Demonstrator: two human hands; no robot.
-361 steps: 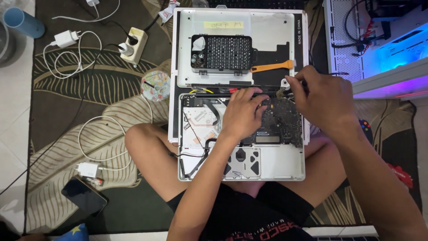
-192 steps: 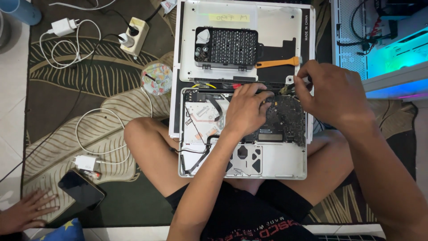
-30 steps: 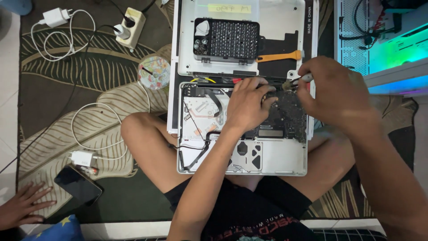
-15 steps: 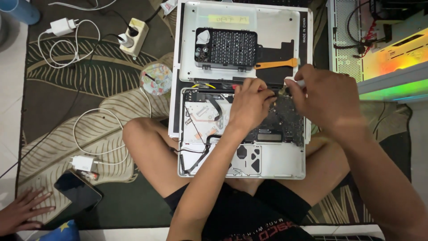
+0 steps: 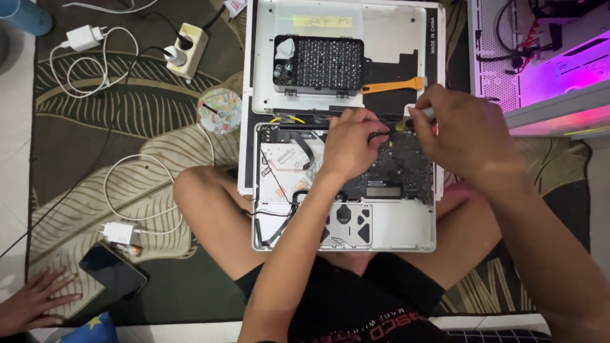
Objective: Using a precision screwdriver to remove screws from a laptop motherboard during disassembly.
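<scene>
An opened silver laptop (image 5: 406, 228) lies bottom-up on my crossed legs, its dark circuit board (image 5: 397, 174) exposed. My left hand (image 5: 349, 143) presses on the board near its top edge, fingers pinched around a black cable. My right hand (image 5: 467, 136) grips a slim silver-tipped tool (image 5: 424, 114), its tip down at the board's upper right corner. The removed white bottom cover (image 5: 387, 38) lies just beyond the laptop. On it sit a black screwdriver bit case (image 5: 321, 65) and an orange plastic pry tool (image 5: 394, 86).
A leaf-patterned rug (image 5: 108, 133) holds a power strip (image 5: 186, 43), white chargers with cables (image 5: 82, 38), a small round patterned dish (image 5: 219, 111) and a dark phone (image 5: 113, 272). Another person's hand (image 5: 32, 302) rests at the lower left. A lit computer case (image 5: 540, 57) stands to the right.
Both hands have stayed at the board's top edge with small shifts. My left hand moved up from the fan area to the cable. The other person's hand appeared at the lower left.
</scene>
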